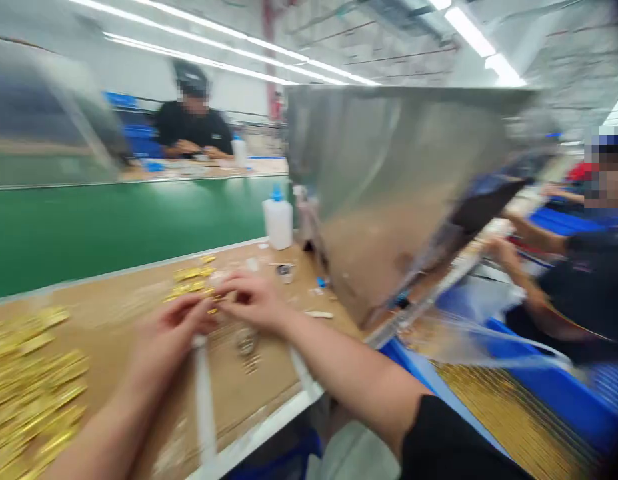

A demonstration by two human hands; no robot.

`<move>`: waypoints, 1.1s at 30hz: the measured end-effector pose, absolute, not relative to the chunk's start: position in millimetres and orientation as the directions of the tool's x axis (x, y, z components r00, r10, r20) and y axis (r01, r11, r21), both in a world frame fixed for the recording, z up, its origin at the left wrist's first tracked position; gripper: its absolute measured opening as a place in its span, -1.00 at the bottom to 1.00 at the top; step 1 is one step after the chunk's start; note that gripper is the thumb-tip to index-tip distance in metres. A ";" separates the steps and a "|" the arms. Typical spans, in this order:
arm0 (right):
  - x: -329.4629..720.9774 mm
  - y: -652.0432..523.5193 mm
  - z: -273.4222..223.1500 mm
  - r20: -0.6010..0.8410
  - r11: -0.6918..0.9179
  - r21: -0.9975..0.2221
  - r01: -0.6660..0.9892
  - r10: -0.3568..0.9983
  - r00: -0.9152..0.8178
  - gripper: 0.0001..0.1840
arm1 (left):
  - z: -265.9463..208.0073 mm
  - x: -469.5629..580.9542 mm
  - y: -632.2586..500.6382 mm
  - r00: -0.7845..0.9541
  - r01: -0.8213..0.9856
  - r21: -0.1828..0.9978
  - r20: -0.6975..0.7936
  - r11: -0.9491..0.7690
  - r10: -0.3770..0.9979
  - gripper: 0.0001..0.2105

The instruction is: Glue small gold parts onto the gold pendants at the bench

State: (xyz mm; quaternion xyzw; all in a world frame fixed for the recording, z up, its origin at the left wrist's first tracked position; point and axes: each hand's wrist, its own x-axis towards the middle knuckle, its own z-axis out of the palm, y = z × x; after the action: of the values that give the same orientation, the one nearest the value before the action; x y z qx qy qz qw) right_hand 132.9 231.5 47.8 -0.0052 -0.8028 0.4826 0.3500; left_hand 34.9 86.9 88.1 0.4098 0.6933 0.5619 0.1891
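Observation:
My left hand [183, 319] and my right hand [253, 301] meet above the brown work surface, their fingertips pinched close together. Gold colour shows between the fingertips, but blur and the fingers hide what they hold. Just beyond them lies a small group of gold-coloured metal pieces [191, 279]. Many more flat gold-coloured pieces [33, 387] are spread in rows to the left of my left forearm. Below my right hand, a small round metallic item [246, 341] rests on the surface with tiny pieces beside it.
A white bottle with a blue tip [279, 223] stands at the bench's far edge. A tall metal panel [389, 193] rises on the right. Beyond it, a blue bin [549, 393] holds many gold-coloured pieces. Co-workers [193, 127] sit opposite and at right.

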 end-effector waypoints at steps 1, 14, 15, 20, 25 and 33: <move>139.7 229.6 52.2 0.555 0.522 -0.788 -0.327 0.373 -0.743 -0.80 | 83.5 31.0 83.3 -0.582 0.293 0.956 0.196 -0.021 0.789 -0.45; 150.5 226.2 63.1 0.535 0.365 -0.840 -0.402 0.431 -0.726 -0.85 | 75.5 33.4 72.1 -0.509 0.582 0.795 0.521 -0.172 0.685 -0.72; 150.2 226.4 63.2 0.532 0.362 -0.842 -0.400 0.434 -0.727 -0.85 | 75.5 33.2 72.3 -0.510 0.586 0.791 0.526 -0.173 0.681 -0.72; 150.4 229.5 61.0 0.543 0.369 -0.834 -0.411 0.412 -0.732 -0.88 | 75.8 31.3 72.5 -0.479 0.619 0.760 0.566 -0.199 0.671 -0.74; 155.8 229.8 60.9 0.578 0.441 -0.797 -0.412 0.363 -0.731 -0.86 | 76.5 31.7 70.8 -0.477 0.608 0.761 0.578 -0.227 0.662 -0.72; 160.4 232.3 59.5 0.532 0.387 -0.831 -0.399 0.348 -0.772 -0.82 | 75.2 25.2 74.1 -0.445 0.651 0.734 0.573 -0.190 0.689 -0.73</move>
State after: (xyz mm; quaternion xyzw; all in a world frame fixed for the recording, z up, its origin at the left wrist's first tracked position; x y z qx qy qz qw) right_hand 160.4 232.3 59.5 0.0170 -0.7613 0.5535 0.3373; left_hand 25.2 74.1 75.2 0.5267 0.6360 0.5637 0.0164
